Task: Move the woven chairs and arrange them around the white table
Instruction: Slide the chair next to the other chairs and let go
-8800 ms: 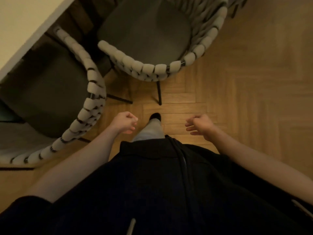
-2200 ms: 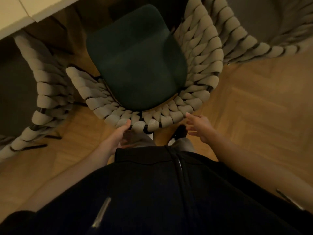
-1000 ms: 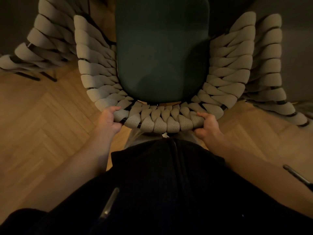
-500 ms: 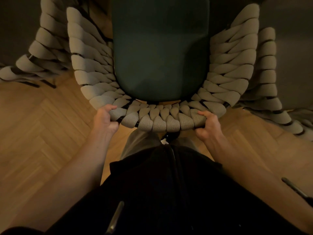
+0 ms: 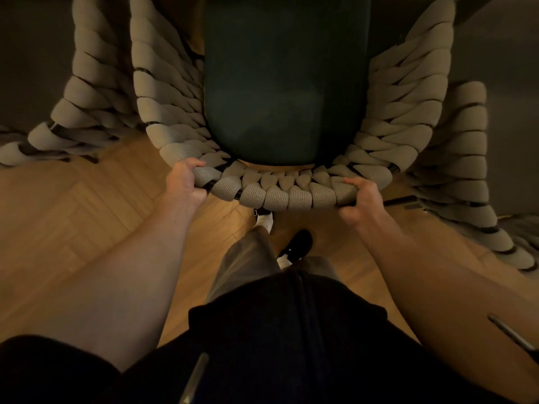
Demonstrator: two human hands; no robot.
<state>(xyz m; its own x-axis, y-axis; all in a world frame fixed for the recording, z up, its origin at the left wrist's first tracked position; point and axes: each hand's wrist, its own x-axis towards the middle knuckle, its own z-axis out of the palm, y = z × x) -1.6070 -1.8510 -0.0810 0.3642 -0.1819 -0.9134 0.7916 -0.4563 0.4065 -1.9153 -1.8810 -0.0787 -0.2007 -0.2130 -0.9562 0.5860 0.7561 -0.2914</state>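
A woven chair [image 5: 287,196] with thick beige rope weave and a dark green seat cushion fills the centre, its curved back rim towards me. My left hand [image 5: 185,182] grips the rim's left end and my right hand [image 5: 358,198] grips its right end. Both arms are stretched forward. The white table is not in view.
A second woven chair [image 5: 84,83] stands close on the left and a third woven chair [image 5: 463,158] close on the right, both nearly touching the held one. Herringbone wood floor [image 5: 73,217] lies below. My feet [image 5: 294,243] stand just behind the chair.
The held chair has moved further away from my body and my arms have stretched out. Both hands keep the same grip on the back rim.
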